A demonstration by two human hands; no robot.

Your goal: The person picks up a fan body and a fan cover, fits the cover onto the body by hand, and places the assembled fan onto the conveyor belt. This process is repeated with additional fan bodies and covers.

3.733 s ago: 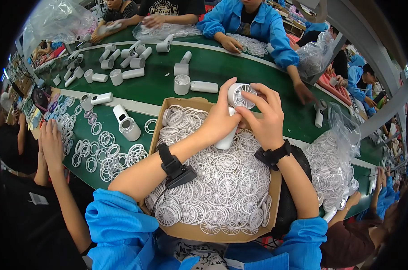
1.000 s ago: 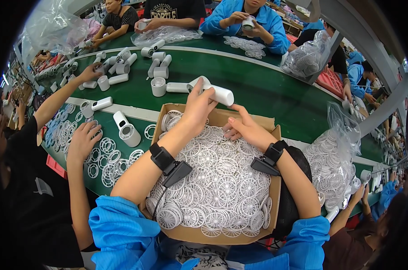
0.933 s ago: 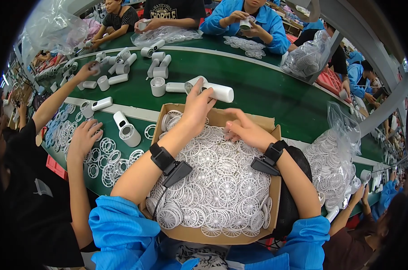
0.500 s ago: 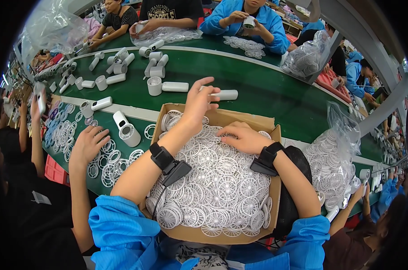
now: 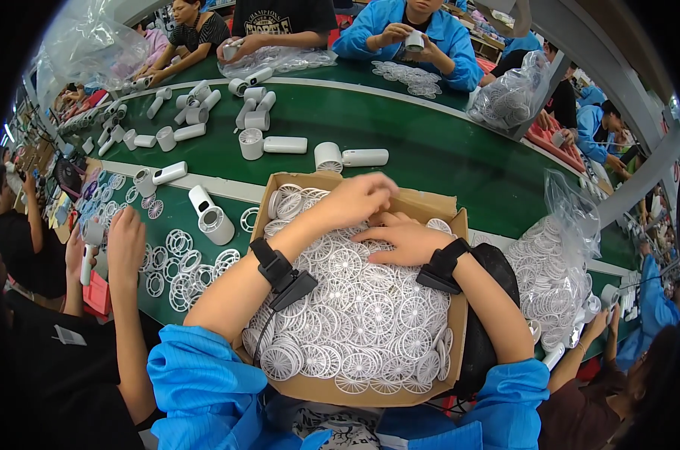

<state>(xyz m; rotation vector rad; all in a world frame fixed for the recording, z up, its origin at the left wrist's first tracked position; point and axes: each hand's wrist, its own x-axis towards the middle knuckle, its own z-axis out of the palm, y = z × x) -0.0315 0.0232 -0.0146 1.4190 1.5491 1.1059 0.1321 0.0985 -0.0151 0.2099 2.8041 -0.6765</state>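
Observation:
A cardboard box (image 5: 460, 315) stands before me, filled with white round spoked grilles (image 5: 355, 315). My left hand (image 5: 355, 201) is over the far part of the box, its fingers bent to the right and smeared by motion; whether they hold anything cannot be made out. Just below it, my right hand (image 5: 409, 238) rests on the grilles with its fingers apart and no grille visibly gripped. Past the box's far edge, a white cylindrical fan housing with a handle (image 5: 365, 157) lies on the green conveyor belt (image 5: 430, 142).
At left, a co-worker's hands hold a white handheld fan body (image 5: 92, 234) beside loose white rings (image 5: 179, 274). Another fan body (image 5: 216, 225) stands near the box. A clear bag of grilles (image 5: 546, 262) sits at right. People work across the belt.
My left hand has come down and to the right, nearer my right hand, which has shifted slightly. Fan bodies on the belt have slid left. The co-worker's hands at left have come together.

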